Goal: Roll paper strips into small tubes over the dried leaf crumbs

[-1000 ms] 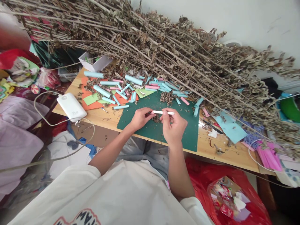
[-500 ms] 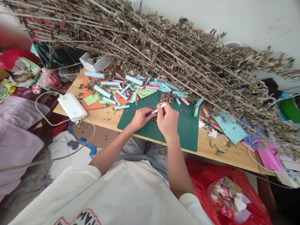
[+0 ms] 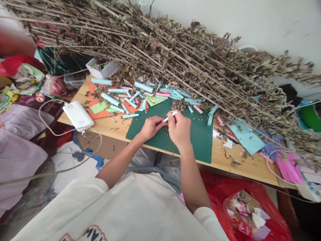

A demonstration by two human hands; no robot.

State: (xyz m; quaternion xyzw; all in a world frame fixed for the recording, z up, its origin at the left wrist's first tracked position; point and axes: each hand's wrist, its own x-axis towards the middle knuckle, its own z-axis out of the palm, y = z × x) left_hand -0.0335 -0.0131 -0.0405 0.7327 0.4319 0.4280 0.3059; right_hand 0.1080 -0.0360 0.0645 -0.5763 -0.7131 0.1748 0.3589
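Both hands at a small white roll over the green cutting mat.

Right hand [image 3: 179, 129] pinches the white paper roll [image 3: 170, 116], tilted up to the right; left hand [image 3: 150, 127] closes on its lower end. Green mat [image 3: 200, 134] lies on the worktop [image 3: 112, 125]; blue and pink rolls [image 3: 142, 87] are scattered behind, under dried stalks [image 3: 175, 57].

Head camera looks down, close over table [image 3: 117, 129].

Bright, even daylight over my work.
Soft shadows only; edges bow and smear, the centre stays sharp.
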